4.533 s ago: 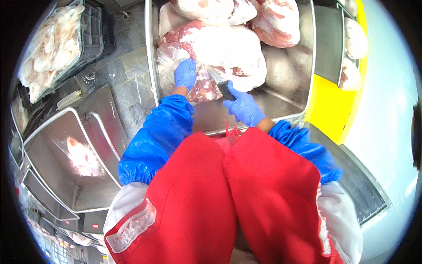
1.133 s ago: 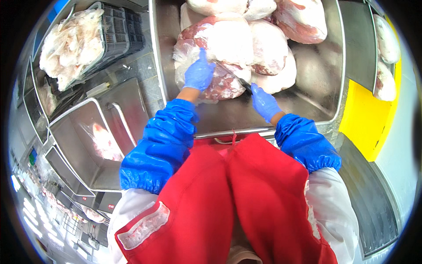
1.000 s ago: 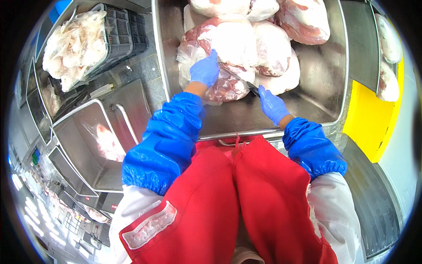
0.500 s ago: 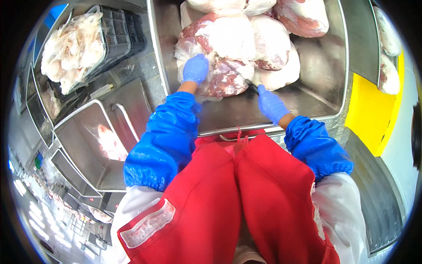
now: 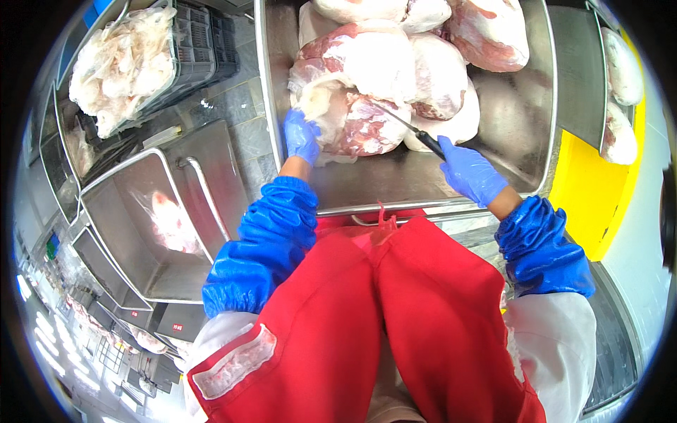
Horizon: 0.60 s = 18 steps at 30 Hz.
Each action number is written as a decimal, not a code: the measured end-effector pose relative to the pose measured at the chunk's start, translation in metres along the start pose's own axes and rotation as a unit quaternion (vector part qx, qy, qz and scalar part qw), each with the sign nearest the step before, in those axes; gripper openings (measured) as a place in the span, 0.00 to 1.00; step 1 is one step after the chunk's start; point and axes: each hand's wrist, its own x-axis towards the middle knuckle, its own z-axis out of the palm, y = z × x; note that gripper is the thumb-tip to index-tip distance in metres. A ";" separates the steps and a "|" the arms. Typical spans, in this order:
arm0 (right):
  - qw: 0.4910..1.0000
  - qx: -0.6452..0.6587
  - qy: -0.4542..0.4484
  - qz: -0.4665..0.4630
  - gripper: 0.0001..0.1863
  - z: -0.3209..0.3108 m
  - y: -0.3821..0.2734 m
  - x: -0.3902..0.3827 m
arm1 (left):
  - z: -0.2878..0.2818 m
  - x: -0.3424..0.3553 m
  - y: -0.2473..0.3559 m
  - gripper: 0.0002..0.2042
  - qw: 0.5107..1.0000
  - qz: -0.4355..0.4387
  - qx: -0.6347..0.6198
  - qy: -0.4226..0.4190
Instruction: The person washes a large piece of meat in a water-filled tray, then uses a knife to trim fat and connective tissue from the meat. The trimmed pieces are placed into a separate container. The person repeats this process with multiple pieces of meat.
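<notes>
My right hand (image 5: 474, 171), in a blue glove, is closed round the black handle of a knife (image 5: 428, 141). The blade points up and left, its tip at the red and white surface of a large piece of meat (image 5: 374, 130). At that piece's left end, my left hand (image 5: 302, 137), also gloved in blue, is closed on a pale flap of fat or membrane (image 5: 326, 102). Its fingertips are partly hidden. The meat lies in a steel bin (image 5: 402, 187), against other large pieces (image 5: 437, 74) covered in white fat.
To the left stands a grey plastic crate (image 5: 194, 46) piled with pale trimmings (image 5: 123, 67). Nearer is a steel cart (image 5: 134, 218) with a bagged piece of meat (image 5: 173, 222) inside. A yellow panel (image 5: 585, 194) and another steel container with meat (image 5: 620, 137) are at the right.
My left hand has moved down and left, drawing the pale flap with it. My right hand has moved right and down with the knife, and more of the blade shows.
</notes>
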 end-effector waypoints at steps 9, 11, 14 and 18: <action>0.999 0.045 0.001 0.005 0.20 0.022 -0.016 0.010 | -0.043 0.014 -0.059 0.12 0.943 0.150 0.276 0.107; 0.998 0.065 0.004 0.005 0.22 0.015 -0.019 -0.001 | -0.030 0.006 -0.046 0.14 0.922 0.143 0.352 0.071; 0.998 0.064 -0.017 0.002 0.25 -0.002 -0.028 -0.010 | -0.016 0.000 -0.034 0.18 0.865 0.166 0.469 0.068; 0.995 0.079 0.034 -0.053 0.28 0.008 -0.023 -0.006 | 0.005 -0.014 -0.036 0.26 0.855 0.253 0.432 0.139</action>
